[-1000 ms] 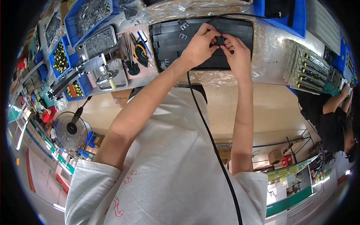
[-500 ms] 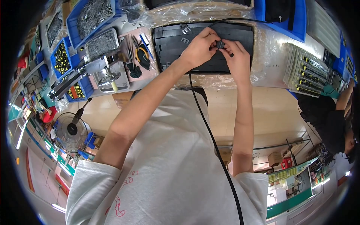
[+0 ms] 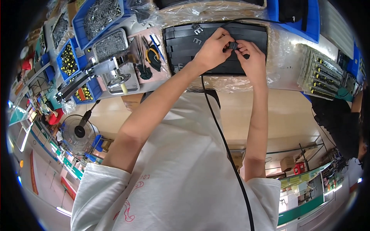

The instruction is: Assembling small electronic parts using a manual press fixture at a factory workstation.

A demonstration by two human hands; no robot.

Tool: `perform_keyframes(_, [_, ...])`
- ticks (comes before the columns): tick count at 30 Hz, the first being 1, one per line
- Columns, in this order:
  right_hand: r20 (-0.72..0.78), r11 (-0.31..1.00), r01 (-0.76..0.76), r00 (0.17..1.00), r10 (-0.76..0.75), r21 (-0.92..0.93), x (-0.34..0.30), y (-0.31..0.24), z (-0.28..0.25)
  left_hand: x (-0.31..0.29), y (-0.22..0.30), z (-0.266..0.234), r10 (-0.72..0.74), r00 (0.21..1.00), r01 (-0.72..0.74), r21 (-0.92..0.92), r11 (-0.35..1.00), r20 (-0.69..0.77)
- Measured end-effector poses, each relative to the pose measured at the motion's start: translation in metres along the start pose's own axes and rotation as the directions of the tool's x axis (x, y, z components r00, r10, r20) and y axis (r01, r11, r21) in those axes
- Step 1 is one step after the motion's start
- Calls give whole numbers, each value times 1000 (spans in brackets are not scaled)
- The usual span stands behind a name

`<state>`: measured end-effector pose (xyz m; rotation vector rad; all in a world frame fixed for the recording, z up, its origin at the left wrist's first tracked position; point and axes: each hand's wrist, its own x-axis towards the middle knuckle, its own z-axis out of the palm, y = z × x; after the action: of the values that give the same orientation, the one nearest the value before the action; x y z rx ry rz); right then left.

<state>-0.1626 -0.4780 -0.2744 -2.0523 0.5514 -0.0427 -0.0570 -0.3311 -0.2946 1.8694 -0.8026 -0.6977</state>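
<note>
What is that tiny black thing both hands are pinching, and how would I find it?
Look at the flat black mat on the plastic-wrapped bench. Above its right part, the left hand and right hand meet fingertip to fingertip. The small black plug sits pinched between them; unlike the loose silvery clips on the mat, it has a black cable attached.

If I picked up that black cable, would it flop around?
Probably yes. The black cable bends in a long curve down from the hands, so it looks floppy. It is thin, so likely light. The small black part pinched at its end looks stiffer.
</note>
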Motion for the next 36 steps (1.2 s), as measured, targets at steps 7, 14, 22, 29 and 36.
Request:
perform_keyframes(7, [-20, 1000, -7, 1000, 8, 24, -2, -1, 4, 0, 0, -1, 34, 999, -34, 32, 999, -8])
perform_keyframes(14, [-63, 999, -28, 998, 29, 28, -5, -4, 6, 0, -1, -1, -15, 1000, 15, 3, 1000, 4])
perform_keyframes(22, [-75, 999, -30, 997, 34, 44, -7, -8, 8, 1, -3, 0, 29, 1000, -29, 47, 998, 0])
perform_keyframes(29, [-143, 944, -266, 945, 295, 193, -15, -19, 20, 0, -7, 3, 67, 997, -65, 70, 995, -24])
perform_keyframes(36, [-275, 898, -402, 856, 438, 180, -20, -46, 40, 0, -1, 2, 18, 1000, -18, 48, 999, -4])
